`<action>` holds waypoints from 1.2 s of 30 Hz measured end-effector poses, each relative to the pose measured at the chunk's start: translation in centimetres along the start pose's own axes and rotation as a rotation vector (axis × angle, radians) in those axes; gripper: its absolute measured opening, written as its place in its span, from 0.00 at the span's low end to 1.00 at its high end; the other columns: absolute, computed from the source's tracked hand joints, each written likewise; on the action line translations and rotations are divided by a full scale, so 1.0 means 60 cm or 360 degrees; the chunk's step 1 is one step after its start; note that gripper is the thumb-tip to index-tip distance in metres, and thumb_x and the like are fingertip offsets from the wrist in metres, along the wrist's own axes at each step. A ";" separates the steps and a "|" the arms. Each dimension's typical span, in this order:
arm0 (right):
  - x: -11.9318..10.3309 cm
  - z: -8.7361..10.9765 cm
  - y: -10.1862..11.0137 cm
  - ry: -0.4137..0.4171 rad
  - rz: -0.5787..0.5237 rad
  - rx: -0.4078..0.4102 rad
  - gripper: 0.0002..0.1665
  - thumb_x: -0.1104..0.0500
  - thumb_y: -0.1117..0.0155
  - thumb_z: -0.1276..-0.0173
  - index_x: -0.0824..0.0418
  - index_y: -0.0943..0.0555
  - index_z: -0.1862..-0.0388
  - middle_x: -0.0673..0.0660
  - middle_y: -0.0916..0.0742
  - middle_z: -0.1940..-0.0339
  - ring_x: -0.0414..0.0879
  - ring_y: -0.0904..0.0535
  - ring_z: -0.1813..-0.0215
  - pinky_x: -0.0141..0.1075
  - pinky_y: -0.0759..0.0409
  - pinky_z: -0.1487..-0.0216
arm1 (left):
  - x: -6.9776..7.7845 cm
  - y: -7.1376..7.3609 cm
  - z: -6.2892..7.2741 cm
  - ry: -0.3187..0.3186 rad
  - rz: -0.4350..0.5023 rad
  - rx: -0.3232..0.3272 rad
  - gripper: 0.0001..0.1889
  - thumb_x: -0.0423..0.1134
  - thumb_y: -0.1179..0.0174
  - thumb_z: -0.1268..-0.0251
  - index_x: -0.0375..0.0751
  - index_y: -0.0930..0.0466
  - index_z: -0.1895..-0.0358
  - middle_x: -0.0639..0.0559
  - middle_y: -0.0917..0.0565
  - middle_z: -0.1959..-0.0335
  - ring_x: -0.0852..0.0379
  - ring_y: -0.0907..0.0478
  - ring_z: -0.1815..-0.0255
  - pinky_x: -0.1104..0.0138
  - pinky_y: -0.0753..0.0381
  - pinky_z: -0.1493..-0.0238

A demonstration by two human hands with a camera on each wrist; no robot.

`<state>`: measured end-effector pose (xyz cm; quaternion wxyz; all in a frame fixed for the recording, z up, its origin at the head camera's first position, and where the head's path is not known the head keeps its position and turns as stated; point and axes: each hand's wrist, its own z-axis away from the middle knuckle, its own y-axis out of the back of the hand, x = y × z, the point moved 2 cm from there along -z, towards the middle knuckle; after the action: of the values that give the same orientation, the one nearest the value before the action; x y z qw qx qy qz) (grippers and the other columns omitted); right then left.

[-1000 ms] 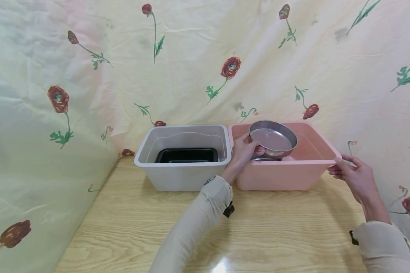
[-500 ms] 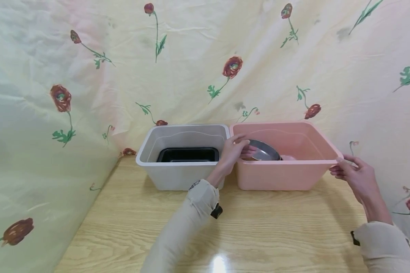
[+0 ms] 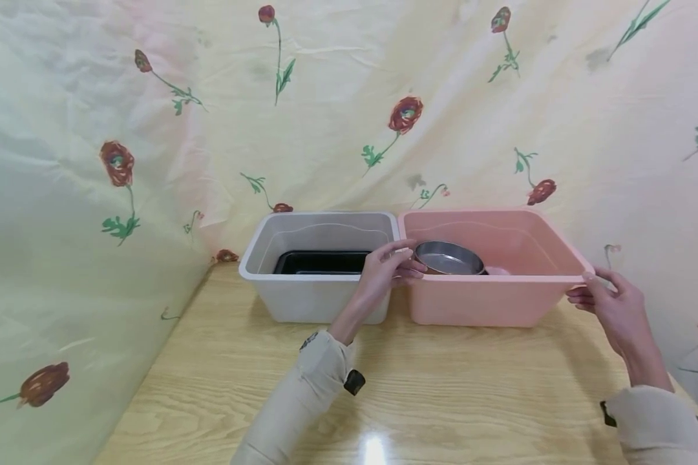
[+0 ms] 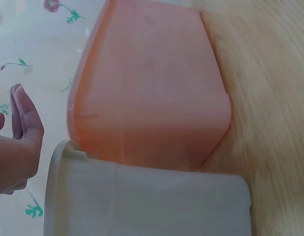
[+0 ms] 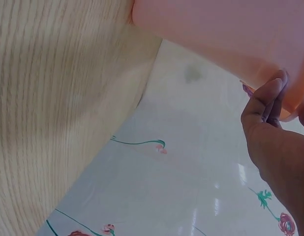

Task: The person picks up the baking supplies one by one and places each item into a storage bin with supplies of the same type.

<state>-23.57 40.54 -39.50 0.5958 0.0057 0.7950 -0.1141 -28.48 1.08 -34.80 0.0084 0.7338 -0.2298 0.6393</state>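
Note:
A round metal cake pan (image 3: 449, 259) lies in the left part of the pink plastic bin (image 3: 471, 303), its lower part hidden by the front wall. My left hand (image 3: 384, 268) hovers over the near corner where the two bins meet, fingers loosely bent beside the pan. In the left wrist view, that hand (image 4: 16, 147) holds nothing I can see. My right hand (image 3: 616, 307) pinches the front right corner of the pink bin's rim; the right wrist view shows the fingers (image 5: 270, 96) under that rim.
A light grey bin (image 3: 314, 300) stands against the pink one on its left. Inside it is a black rectangular pan (image 3: 320, 261). Both bins stand on a wood-grain table (image 3: 442, 387), with a flowered cloth (image 3: 326, 116) behind and at the sides.
My left hand lowered the cake pan from above the pink bin's rim into its left part, let go and drew back left. My right hand kept its grip on the bin's corner.

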 end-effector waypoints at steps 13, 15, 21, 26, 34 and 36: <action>0.017 0.000 0.002 0.0011 0.0061 0.0048 0.08 0.59 0.50 0.15 0.50 0.29 0.42 0.50 0.10 0.72 0.39 0.13 0.72 0.26 0.15 0.70 | -0.018 0.017 0.051 0.0121 0.0038 -0.0063 0.19 0.38 0.47 0.19 0.30 0.22 0.35 0.40 0.12 0.63 0.57 0.14 0.66 0.70 0.14 0.61; 0.018 0.000 0.001 0.0004 0.0062 0.0041 0.08 0.58 0.50 0.15 0.49 0.30 0.42 0.51 0.10 0.72 0.39 0.13 0.72 0.26 0.15 0.70 | -0.021 0.022 0.055 0.0134 0.0033 -0.0060 0.20 0.38 0.47 0.19 0.28 0.24 0.34 0.47 0.13 0.65 0.58 0.15 0.66 0.71 0.14 0.62; 0.021 0.002 0.007 0.0003 0.0094 0.0036 0.10 0.54 0.49 0.16 0.48 0.30 0.40 0.50 0.10 0.71 0.39 0.12 0.72 0.26 0.15 0.69 | -0.032 0.032 0.068 0.0154 -0.0026 -0.0074 0.21 0.43 0.49 0.17 0.29 0.24 0.35 0.47 0.12 0.64 0.57 0.14 0.64 0.70 0.14 0.60; 0.023 0.010 0.011 0.0015 0.0104 0.0102 0.10 0.52 0.47 0.16 0.49 0.28 0.41 0.50 0.10 0.71 0.38 0.13 0.72 0.26 0.15 0.70 | -0.041 0.041 0.079 0.0146 -0.0121 -0.0118 0.25 0.50 0.53 0.15 0.31 0.24 0.34 0.43 0.11 0.62 0.56 0.14 0.62 0.69 0.14 0.57; 0.032 0.035 0.009 0.0027 0.0152 0.0170 0.09 0.50 0.49 0.16 0.51 0.26 0.47 0.50 0.10 0.73 0.37 0.13 0.72 0.25 0.16 0.72 | -0.054 0.070 0.101 0.0130 -0.0184 -0.0196 0.35 0.58 0.60 0.15 0.27 0.29 0.30 0.39 0.12 0.59 0.56 0.14 0.60 0.67 0.15 0.56; 0.035 0.044 0.007 0.0015 0.0194 0.0172 0.08 0.50 0.49 0.15 0.50 0.26 0.47 0.49 0.10 0.73 0.37 0.13 0.72 0.25 0.17 0.72 | -0.054 0.081 0.108 0.0112 -0.0236 -0.0195 0.35 0.59 0.61 0.15 0.28 0.29 0.30 0.38 0.12 0.57 0.53 0.14 0.58 0.66 0.14 0.55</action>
<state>-21.63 40.17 -42.24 0.5967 0.0867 0.7886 -0.1204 -24.37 -4.17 -40.41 0.1085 0.7240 -0.2132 0.6470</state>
